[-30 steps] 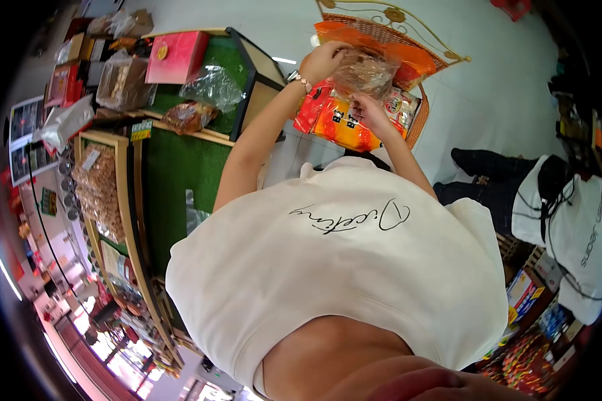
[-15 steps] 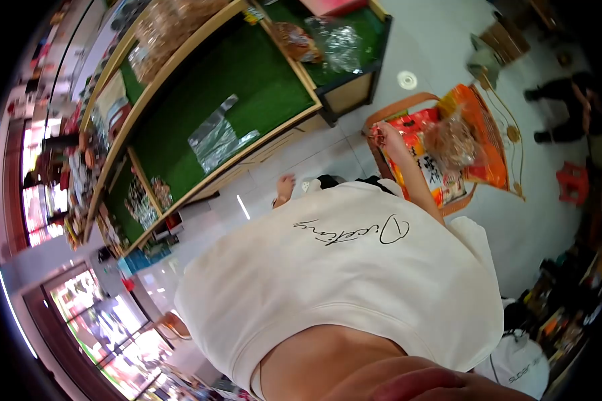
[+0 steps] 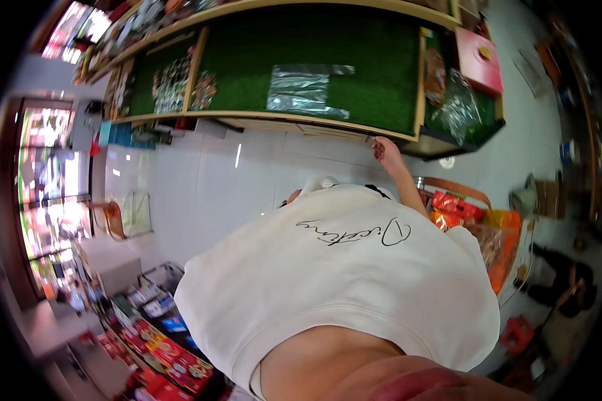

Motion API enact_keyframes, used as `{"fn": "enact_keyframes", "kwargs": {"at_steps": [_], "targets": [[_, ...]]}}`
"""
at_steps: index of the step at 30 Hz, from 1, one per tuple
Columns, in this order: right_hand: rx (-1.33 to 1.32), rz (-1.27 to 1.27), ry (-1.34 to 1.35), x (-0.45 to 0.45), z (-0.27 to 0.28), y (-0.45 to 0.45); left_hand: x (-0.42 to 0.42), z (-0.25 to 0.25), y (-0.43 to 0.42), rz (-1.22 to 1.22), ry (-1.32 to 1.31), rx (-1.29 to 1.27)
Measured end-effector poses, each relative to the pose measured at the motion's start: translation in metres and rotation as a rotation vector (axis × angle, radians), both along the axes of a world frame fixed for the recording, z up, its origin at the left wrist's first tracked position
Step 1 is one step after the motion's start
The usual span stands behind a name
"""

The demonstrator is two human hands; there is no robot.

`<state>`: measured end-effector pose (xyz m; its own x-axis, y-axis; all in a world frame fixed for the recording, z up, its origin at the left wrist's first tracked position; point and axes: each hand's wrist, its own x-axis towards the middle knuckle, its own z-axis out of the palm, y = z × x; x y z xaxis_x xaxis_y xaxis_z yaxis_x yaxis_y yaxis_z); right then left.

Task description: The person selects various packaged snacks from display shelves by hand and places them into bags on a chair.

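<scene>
My right hand [image 3: 386, 155] is near the front edge of the green-lined counter [image 3: 374, 87], its fingers curled inward. Something small and dark red seems to sit between the fingers, too small to name. On the green lining, to the hand's upper left, lies a flat clear plastic bag [image 3: 301, 90]. My left hand [image 3: 293, 196] is low beside my body, mostly hidden by my white shirt [image 3: 341, 267]; its fingers do not show. Below my right forearm stands a basket with a brown handle [image 3: 458, 189], holding red and orange packages [image 3: 456, 206].
Small wrapped items [image 3: 172, 83] fill the counter's left compartments. A pink box [image 3: 479, 59] and a crinkled clear bag [image 3: 460, 107] occupy its right end. Behind to the right are a person in dark clothes [image 3: 568, 284] and a red stool [image 3: 516, 334]. A chair [image 3: 110, 219] stands left.
My view has turned right, so the counter now lies straight ahead. My right hand has moved from over the basket to the counter's front edge. My left hand has dropped mostly out of sight.
</scene>
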<state>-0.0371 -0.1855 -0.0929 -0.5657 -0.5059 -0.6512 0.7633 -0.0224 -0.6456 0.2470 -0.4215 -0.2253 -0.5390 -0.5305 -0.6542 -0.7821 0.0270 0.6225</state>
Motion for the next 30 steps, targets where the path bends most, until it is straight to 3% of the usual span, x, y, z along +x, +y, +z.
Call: {"fn": "enact_keyframes", "kwargs": {"at_steps": [4, 7, 10, 13, 16, 24, 28, 30], "targets": [[-0.084, 0.178, -0.023, 0.019, -0.004, -0.084, 0.029, 0.009, -0.019, -0.161, -0.042, -0.261], [-0.083, 0.346, -0.021, 0.035, 0.002, -0.142, 0.047, 0.008, -0.035, -0.008, -0.023, -0.231], [-0.095, 0.52, 0.008, 0.05, 0.003, -0.178, 0.066, -0.005, -0.043, 0.435, 0.123, 0.075], [-0.06, 0.634, -0.014, 0.056, -0.002, -0.203, 0.069, 0.01, -0.047, 0.592, 0.203, 0.236], [-0.026, 0.69, -0.061, 0.061, -0.015, -0.227, 0.06, 0.027, -0.063, 0.674, 0.28, 0.223], [-0.004, 0.807, -0.04, 0.027, -0.013, -0.366, -0.015, 0.079, -0.169, 0.563, 0.356, 0.203], [-0.098, 0.718, -0.009, 0.001, -0.004, -0.438, -0.049, 0.07, -0.237, 0.436, 0.426, 0.091], [-0.117, 0.708, 0.02, -0.014, -0.006, -0.464, -0.063, 0.07, -0.276, 0.307, 0.337, 0.047]]}}
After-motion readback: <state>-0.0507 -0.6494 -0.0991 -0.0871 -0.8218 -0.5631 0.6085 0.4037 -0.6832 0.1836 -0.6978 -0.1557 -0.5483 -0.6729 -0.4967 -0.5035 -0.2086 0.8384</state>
